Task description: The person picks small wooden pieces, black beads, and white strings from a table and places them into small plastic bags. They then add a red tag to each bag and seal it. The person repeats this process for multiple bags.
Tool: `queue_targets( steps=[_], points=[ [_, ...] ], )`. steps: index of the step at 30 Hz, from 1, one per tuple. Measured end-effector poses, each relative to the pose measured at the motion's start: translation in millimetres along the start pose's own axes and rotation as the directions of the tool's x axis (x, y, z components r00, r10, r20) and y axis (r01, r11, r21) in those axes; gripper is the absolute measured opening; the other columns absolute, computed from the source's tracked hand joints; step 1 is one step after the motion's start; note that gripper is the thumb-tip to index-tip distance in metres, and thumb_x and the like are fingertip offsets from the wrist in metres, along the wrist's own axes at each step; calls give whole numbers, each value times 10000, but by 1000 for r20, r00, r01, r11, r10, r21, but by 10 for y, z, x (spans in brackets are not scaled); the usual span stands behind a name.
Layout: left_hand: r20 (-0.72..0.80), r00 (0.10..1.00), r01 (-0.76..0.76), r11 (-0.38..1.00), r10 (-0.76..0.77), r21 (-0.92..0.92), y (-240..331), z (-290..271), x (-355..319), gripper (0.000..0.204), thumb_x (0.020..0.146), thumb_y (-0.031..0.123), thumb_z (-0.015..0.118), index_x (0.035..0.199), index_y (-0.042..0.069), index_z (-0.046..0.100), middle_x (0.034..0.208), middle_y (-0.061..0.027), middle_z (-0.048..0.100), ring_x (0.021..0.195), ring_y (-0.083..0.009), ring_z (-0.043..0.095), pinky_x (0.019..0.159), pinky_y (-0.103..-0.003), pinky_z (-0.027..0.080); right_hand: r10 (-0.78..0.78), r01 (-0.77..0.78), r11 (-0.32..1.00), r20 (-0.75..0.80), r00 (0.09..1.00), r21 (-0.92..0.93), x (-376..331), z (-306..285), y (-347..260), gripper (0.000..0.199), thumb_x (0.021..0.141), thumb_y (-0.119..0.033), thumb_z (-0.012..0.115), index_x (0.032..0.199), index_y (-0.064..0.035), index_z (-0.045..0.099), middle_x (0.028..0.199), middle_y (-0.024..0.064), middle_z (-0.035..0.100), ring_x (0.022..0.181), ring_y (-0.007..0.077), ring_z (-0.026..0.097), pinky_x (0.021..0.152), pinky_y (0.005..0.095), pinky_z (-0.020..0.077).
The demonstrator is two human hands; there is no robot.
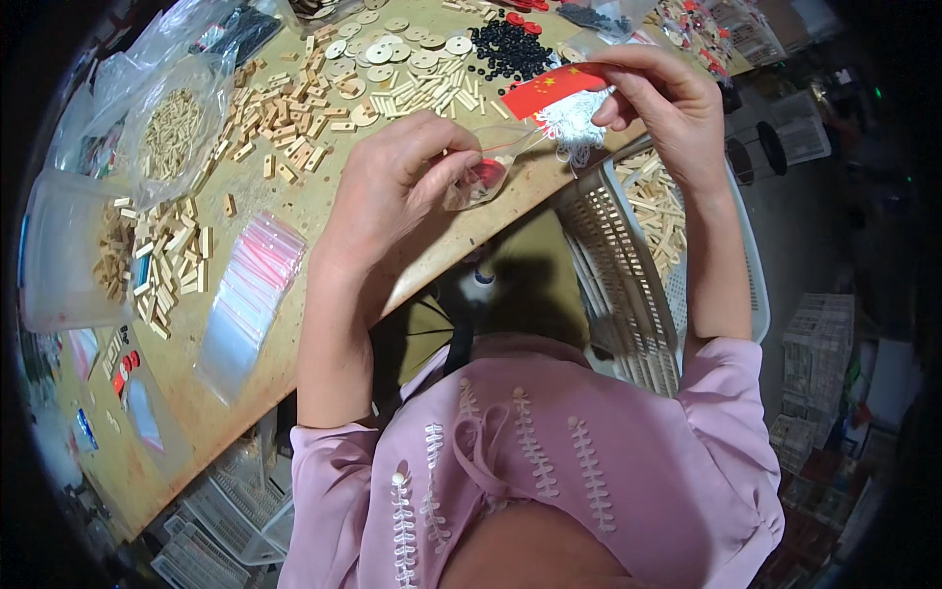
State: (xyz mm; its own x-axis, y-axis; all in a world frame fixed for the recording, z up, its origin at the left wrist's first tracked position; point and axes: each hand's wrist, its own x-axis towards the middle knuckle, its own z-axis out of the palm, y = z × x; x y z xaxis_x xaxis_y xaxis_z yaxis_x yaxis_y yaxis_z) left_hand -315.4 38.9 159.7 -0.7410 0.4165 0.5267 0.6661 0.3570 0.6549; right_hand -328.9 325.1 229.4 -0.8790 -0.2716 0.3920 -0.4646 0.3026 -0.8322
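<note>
Over the table's front edge, my left hand (402,182) pinches a small transparent plastic bag (473,187) between thumb and fingers. Something red and some pale pieces show inside it. Higher and to the right, my right hand (672,103) grips a small red paper flag (551,90) with yellow stars by its right end. The flag slants toward the bag's mouth, apart from it. Beneath the flag lies a tangle of white strings (576,123), partly hidden. A stack of zip bags (253,294) lies on the table left of my left forearm.
Loose wooden blocks (285,123), wooden discs (383,51), wooden sticks (432,90) and black rings (508,51) cover the far table. A plastic tub (74,250) stands at the left. Below the table's right edge is a basket (613,231) holding wooden pieces (653,211).
</note>
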Motion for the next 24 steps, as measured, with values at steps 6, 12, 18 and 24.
queue_targets(
  steps=[6,12,18,24],
  points=[
    [-24,999,-41,999,41,-1,-20,21,-3,92,892,59,745,932,-11,701,859,-101,691,805,-239,679,725,-332,531,-33,36,999,136,990,-20,109,217,-140,205,996,-2,594,1133,-26,745,959,21,751,652,38,638,573,187,508],
    [-9,998,-63,998,64,22,17,10,-5,104,877,62,767,931,2,702,861,-104,691,803,-250,680,721,-337,538,117,-102,992,220,968,-78,182,200,-126,182,994,-5,604,1111,-17,744,902,23,742,572,37,606,522,195,501],
    [-78,994,-73,997,75,22,-9,66,2,137,861,159,772,906,62,687,805,-107,646,775,-304,654,699,-385,526,62,-43,989,132,989,-140,168,161,-54,210,985,-3,598,1130,-24,749,926,30,763,556,35,602,499,201,507],
    [-54,996,-72,997,74,31,15,40,-4,121,877,73,774,934,6,692,874,-101,694,800,-247,685,717,-335,540,87,-60,991,229,970,-124,132,185,-121,189,985,-29,605,1110,-25,747,917,32,759,525,41,601,491,204,500]
  ],
)
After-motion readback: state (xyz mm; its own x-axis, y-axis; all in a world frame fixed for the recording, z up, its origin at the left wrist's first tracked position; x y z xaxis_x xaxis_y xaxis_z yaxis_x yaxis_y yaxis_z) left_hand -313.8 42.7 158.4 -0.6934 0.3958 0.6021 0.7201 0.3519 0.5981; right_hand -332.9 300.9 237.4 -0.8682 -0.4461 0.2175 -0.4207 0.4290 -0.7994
